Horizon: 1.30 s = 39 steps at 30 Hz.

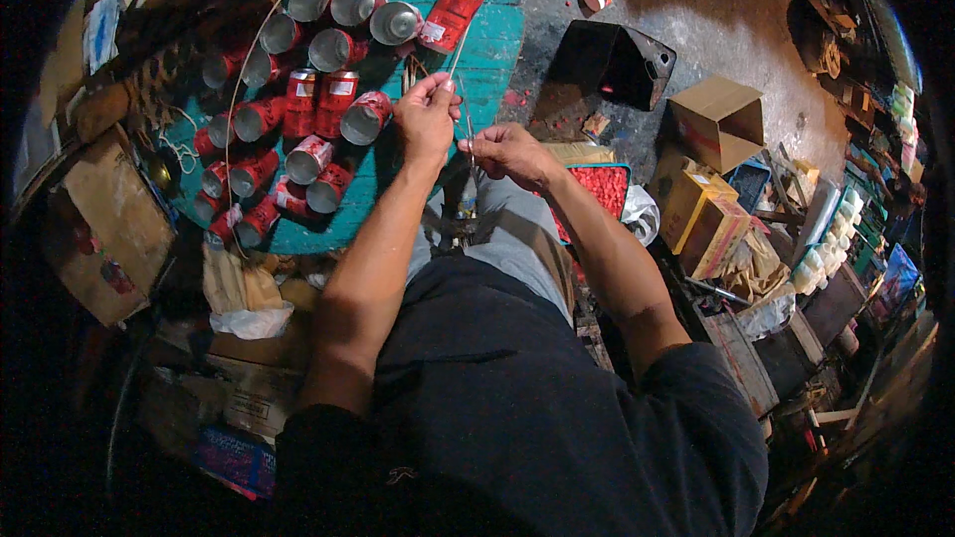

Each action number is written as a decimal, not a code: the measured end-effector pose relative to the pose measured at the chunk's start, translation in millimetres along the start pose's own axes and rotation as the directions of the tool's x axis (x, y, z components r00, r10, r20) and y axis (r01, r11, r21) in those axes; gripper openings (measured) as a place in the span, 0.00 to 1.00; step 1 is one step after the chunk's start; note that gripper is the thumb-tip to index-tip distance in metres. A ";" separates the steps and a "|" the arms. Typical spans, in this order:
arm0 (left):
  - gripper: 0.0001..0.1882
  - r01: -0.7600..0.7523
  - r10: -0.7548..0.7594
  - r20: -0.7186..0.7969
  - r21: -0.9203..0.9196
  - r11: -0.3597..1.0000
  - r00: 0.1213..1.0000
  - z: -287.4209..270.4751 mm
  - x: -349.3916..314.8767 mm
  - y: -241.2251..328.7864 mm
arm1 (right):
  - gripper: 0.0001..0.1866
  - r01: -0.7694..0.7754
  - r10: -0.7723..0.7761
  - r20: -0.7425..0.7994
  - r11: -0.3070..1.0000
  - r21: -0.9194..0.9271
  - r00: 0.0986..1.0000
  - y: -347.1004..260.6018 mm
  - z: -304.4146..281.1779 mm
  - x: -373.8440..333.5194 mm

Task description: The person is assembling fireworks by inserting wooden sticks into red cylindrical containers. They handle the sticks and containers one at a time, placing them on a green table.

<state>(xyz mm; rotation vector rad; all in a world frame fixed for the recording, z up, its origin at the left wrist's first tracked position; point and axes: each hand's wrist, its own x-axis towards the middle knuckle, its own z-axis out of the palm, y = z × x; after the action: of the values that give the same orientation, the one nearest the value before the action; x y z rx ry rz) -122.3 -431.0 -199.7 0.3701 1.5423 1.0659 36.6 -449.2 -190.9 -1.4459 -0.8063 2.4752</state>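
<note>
The person sits over a round turquoise desk point(477, 0), and both hands are up in front of the chest, close together at the near edge of it. The left hand point(426, 114) is pinched shut, thumb and fingertips closed on a thin pale strip point(459, 52) that rises from the fingers and slants away toward the far side of the desk. The right hand point(507, 149) sits just beside it, a little nearer the body, its fingers curled and pinched on the lower part of the same thin material; exactly where one strand ends and another begins between the two hands is too fine to tell. Just beyond the left hand a red can point(450, 16) with a white label lies on its side, its end close to the strip. To the left of the left hand a whole cluster of red cans point(298, 129) lies tipped over on the desk, many with their open silver mouths showing, spreading away toward the far rim. A long thin wire point(245, 70) loops in a curve across that cluster. To the right of the right hand, down on the floor, stands a tray of small red pieces point(603, 184), and farther off to that side a dark angular box point(615, 62) and several cardboard boxes point(714, 119) sit well apart from the hands.
</note>
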 end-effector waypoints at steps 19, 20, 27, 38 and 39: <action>0.13 0.086 -0.085 0.020 -0.015 0.996 0.996 -16.9 -13.3 4.9 | 0.24 -0.035 0.034 -0.011 0.990 -0.136 0.999 -5.4 3.9 17.0; 0.13 0.083 -0.083 0.026 0.004 0.997 0.996 -17.9 -13.3 4.1 | 0.24 -0.050 0.050 -0.003 0.990 -0.132 0.999 -5.6 4.8 16.5; 0.13 0.110 -0.116 0.052 0.096 0.989 0.992 -26.6 -17.9 3.5 | 0.22 -0.043 0.043 0.002 0.997 -0.060 0.999 -4.7 17.7 9.1; 0.10 -0.030 0.039 -0.032 0.250 0.968 0.999 -47.2 -45.7 -14.6 | 0.16 -0.061 0.061 -0.002 0.997 -0.054 0.998 0.6 33.0 6.8; 0.10 -0.043 0.053 -0.025 0.305 0.951 0.998 -50.7 -54.4 -12.6 | 0.12 -0.096 0.097 0.030 0.995 -0.032 0.995 0.8 33.3 2.1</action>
<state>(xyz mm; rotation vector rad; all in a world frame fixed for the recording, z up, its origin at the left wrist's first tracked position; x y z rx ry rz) -148.8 -498.9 -180.2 0.6071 1.7389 0.8737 7.5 -461.3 -180.1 -1.4929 -0.8023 2.5734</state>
